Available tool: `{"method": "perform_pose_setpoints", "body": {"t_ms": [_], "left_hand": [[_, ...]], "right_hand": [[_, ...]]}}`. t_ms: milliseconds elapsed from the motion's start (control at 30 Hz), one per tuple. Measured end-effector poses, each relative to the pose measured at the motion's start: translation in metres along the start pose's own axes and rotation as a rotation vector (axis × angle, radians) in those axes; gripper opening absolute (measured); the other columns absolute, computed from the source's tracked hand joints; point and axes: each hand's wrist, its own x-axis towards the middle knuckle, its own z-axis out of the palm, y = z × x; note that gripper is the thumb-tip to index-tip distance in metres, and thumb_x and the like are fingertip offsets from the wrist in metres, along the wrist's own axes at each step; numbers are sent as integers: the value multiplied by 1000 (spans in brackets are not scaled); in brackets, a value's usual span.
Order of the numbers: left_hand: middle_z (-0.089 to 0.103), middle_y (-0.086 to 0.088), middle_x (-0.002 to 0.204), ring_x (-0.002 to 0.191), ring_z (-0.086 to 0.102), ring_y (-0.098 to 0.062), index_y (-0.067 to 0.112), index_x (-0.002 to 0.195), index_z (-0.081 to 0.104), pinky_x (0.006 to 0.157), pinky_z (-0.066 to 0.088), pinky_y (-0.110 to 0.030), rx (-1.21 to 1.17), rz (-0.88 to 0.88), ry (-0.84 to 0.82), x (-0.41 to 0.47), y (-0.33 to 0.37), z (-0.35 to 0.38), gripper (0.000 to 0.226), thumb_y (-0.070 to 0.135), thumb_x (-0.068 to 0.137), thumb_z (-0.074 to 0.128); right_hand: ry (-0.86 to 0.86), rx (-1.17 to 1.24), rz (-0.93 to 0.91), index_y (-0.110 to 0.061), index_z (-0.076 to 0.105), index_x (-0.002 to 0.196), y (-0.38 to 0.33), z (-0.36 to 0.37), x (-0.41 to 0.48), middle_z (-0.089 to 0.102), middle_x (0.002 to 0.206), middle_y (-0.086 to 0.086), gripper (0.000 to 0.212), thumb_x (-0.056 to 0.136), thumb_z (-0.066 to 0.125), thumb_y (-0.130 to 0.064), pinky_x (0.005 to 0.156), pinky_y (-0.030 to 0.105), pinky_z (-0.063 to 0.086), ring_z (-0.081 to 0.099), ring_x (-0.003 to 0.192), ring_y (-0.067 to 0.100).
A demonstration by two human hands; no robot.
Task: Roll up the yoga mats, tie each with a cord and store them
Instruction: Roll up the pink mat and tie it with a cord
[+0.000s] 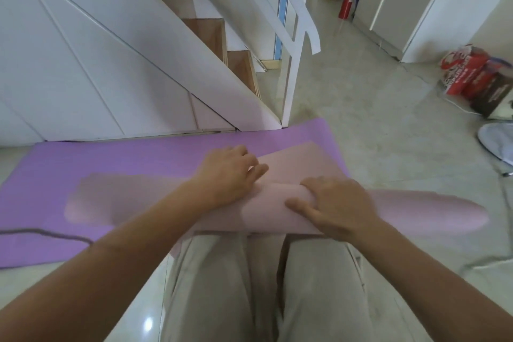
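A pink yoga mat (277, 211), mostly rolled into a tube, lies across a flat purple yoga mat (133, 164) on the floor in front of my knees. Its loose flap (299, 161) still lies unrolled beyond the roll. My left hand (230, 172) rests on the roll's top with fingers curled over onto the flap. My right hand (333, 208) presses on the roll with spread fingers. A grey cord (55, 234) lies on the purple mat at the left.
A white staircase with wooden steps (211, 33) rises just behind the mats. A red fire extinguisher (347, 3) stands far back. A red printed bag (472, 75) and a pale grey cloth (497, 144) lie on the tiled floor at right.
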Motion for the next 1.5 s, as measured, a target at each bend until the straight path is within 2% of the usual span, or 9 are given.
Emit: {"method": "perform_pose_setpoints", "body": {"t_ms": [233,400,567,733,967,1067,1167,1300,1500], "left_hand": [[58,-13,116,89,60,-35,18,145,33,71,49,-43,319,201,138,-37,-12,38,110,53,48,71],[56,3,105,85,59,-22,31,133,40,66,40,-33,279,245,35,-56,7,2,92,64,50,64],[61,13,115,100,61,-14,43,128,42,83,50,-31,-97,151,-387,-71,20,2,90,59,47,77],[63,18,112,102,60,-9,46,127,53,86,53,-32,-402,108,-662,-61,16,1,88,39,45,84],[36,8,139,120,43,-18,33,150,15,101,36,-39,161,245,-130,-87,21,5,114,79,55,57],[43,3,135,111,49,-24,30,146,15,92,42,-42,314,202,-54,-90,29,21,115,71,53,71],[51,10,122,105,56,-18,39,138,30,89,48,-36,119,125,-198,-60,21,3,99,60,53,77],[60,13,115,101,59,-17,41,128,48,91,52,-40,-228,-23,-508,-19,3,-18,89,38,49,89],[59,8,119,105,62,-21,36,122,54,88,56,-43,-374,-61,-649,-1,0,-34,79,37,52,90]], "right_hand": [[-399,255,57,-25,61,76,18,-21,49,60,83,-12,76,79,20,-89,78,36,42,57,84,13],[-486,262,16,-23,60,77,20,-49,21,63,83,-9,73,84,22,-84,83,36,44,58,84,11],[-271,38,-118,-34,50,128,0,-36,-47,53,127,-9,77,80,17,-84,94,36,43,53,114,18],[-15,15,-270,-21,57,124,-2,-2,-90,57,112,1,99,53,53,-90,73,39,56,57,90,25],[-415,289,-121,-43,36,127,26,-25,-44,55,121,-17,90,52,55,-89,92,31,44,55,108,12],[-459,334,-106,-46,44,112,32,-31,-21,56,105,-22,72,54,56,-89,89,34,46,55,98,7],[-383,234,-145,-43,48,132,34,-34,-17,47,117,-19,93,57,35,-97,95,30,39,48,114,10],[-299,-60,-229,-30,8,154,23,-27,-34,33,142,-7,127,50,45,-92,104,35,37,39,128,18],[-353,112,-160,-47,37,127,31,-41,-17,57,115,-22,86,53,74,-68,88,29,47,58,102,7]]}}
